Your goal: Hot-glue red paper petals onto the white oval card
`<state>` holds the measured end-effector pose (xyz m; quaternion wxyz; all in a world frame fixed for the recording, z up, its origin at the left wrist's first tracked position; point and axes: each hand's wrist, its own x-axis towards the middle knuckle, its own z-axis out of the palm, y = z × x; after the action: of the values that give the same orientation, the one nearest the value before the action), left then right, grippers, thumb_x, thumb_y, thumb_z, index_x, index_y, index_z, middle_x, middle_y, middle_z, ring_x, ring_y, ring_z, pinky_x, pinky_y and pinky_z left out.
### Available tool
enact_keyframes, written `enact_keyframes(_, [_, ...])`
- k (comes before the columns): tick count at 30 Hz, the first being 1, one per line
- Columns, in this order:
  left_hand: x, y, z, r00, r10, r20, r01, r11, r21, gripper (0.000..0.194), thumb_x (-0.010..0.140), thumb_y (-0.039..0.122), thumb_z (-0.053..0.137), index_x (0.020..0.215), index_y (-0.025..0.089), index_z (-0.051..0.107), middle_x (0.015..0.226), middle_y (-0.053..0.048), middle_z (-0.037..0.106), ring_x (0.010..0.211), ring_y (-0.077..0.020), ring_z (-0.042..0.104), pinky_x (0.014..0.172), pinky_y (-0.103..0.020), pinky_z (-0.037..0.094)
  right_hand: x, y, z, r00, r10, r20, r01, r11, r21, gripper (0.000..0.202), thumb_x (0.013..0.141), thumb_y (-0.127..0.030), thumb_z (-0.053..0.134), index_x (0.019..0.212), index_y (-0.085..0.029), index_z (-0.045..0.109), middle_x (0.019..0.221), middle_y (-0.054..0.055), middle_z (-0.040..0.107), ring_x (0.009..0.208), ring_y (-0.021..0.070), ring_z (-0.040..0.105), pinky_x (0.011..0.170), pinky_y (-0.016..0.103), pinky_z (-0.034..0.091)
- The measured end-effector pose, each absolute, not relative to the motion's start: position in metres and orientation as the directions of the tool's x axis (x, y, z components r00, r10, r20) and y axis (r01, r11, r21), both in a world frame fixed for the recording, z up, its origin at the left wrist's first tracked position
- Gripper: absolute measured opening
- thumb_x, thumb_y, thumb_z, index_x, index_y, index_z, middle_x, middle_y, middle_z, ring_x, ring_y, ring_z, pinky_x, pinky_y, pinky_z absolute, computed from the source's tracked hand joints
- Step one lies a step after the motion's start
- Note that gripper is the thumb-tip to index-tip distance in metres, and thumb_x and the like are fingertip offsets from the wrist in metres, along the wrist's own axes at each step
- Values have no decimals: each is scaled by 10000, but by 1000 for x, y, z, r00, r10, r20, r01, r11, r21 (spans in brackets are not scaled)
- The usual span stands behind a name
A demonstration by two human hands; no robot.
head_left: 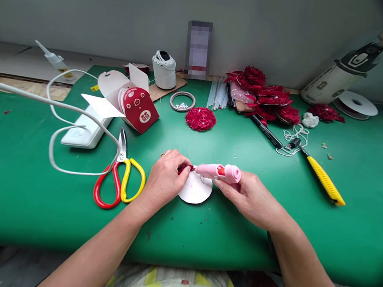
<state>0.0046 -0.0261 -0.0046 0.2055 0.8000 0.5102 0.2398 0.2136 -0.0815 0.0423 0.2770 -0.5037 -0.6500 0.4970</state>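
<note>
Near the middle of the green table, my right hand (249, 194) is wrapped round a pink hot glue gun (214, 172). Its nozzle points left and meets a small red ribbon piece (192, 167) pinched in the fingertips of my left hand (169, 172). Below the gun lies a round white disc (195, 190), partly covered by the gun and my left fingers. Whether the ribbon touches the disc I cannot tell. Just beyond stands a finished-looking red ribbon rosette (200, 119).
Red-and-yellow-handled scissors (120, 169) lie left of my left hand, with a white cable (91, 109), power bank (88, 131) and red paper box (141, 111) behind. Glue sticks (218, 93), more rosettes (265, 94), a black marker (266, 131) and a yellow cutter (324, 178) lie farther right.
</note>
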Motion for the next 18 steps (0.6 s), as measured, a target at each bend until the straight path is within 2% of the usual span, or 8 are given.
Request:
enact_keyframes(12, [5, -27, -5, 360, 913, 190, 715, -401, 572, 141, 839, 149, 551, 765, 189, 664, 759, -31, 606, 748, -181, 546, 735, -339, 440, 219, -82, 45, -368, 922, -117, 377, 34, -925, 379, 995, -336, 467, 1358, -334, 577, 1375, -17, 604, 1284, 248, 542, 1070, 381, 453])
enact_keyframes(18, [5, -26, -5, 363, 910, 199, 713, -409, 569, 144, 838, 148, 548, 767, 191, 666, 755, -31, 609, 743, -180, 551, 728, -337, 443, 218, -81, 41, -357, 923, -143, 406, 15, -914, 385, 995, -328, 468, 1368, -327, 564, 1362, -21, 615, 1240, 244, 576, 1043, 395, 476])
